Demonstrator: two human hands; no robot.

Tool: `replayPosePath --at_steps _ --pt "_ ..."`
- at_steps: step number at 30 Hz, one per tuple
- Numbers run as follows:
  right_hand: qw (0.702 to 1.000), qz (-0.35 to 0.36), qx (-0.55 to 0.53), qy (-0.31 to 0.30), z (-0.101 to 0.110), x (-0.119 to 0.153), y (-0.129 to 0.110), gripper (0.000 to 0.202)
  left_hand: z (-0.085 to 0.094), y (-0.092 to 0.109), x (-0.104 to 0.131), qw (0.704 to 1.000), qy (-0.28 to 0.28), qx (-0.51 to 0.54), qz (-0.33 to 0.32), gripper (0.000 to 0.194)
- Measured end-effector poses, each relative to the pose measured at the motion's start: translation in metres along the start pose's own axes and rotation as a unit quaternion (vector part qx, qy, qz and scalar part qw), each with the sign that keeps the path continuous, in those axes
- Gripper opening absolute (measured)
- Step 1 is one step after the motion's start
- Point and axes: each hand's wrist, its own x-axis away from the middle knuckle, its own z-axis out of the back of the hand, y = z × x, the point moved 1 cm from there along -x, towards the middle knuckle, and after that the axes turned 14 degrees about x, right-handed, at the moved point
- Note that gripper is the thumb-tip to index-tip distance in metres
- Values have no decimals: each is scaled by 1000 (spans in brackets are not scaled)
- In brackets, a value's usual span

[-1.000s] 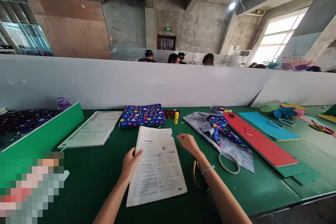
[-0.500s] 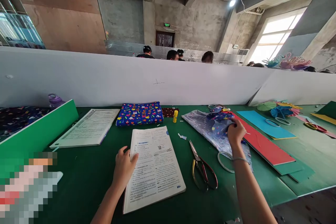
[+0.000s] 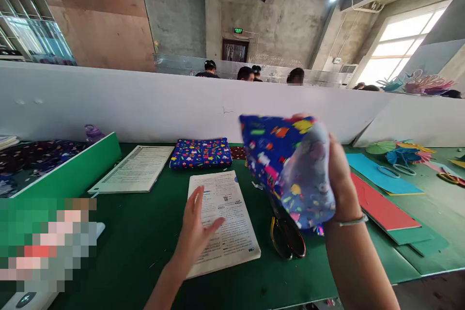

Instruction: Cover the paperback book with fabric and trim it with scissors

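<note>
The right hand (image 3: 341, 177) grips a blue printed cloth (image 3: 271, 155) above the table (image 3: 127, 247), its fingers partly hidden behind the fabric. The left hand (image 3: 194, 227) holds nothing, fingers spread over the printed booklet (image 3: 241, 225); contact I can't judge. Lowered carelessly, the cloth could snag on the scissors (image 3: 286, 240), whose blades it hides from view.

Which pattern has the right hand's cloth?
Blue cloth with multicoloured motifs, partly paler; best in the head view.
</note>
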Motion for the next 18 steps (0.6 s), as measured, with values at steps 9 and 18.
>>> replayPosePath --at_steps 9,18 --pt "932 6 69 -357 -122 64 41 43 5 28 32 973 107 185 85 43" --pt "934 -77 164 -308 -65 170 68 64 45 18 49 950 241 156 123 32"
